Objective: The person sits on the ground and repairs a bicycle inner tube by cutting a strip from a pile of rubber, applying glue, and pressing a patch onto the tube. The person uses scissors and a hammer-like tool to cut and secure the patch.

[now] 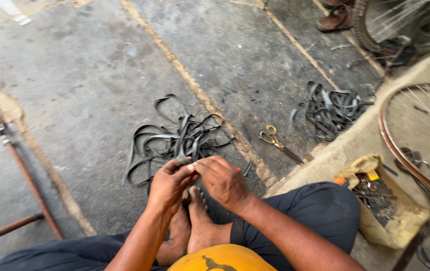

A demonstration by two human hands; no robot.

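Both hands, left hand (169, 181) and right hand (221, 179), pinch closed on one end of a thin black rubber strip (181, 150) trailing from the tangled pile of strips (175, 140) just beyond on the concrete floor (89, 75); it looks light, limp and grippy, best pinched near its end.

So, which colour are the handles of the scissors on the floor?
Golden yellow, on the scissors; the head view shows it.

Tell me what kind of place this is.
Most likely a roadside bicycle repair spot, on bare concrete ground. A spoked wheel lies at the right, cut rubber strips lie in heaps, and scissors and a bag of small tools sit nearby.
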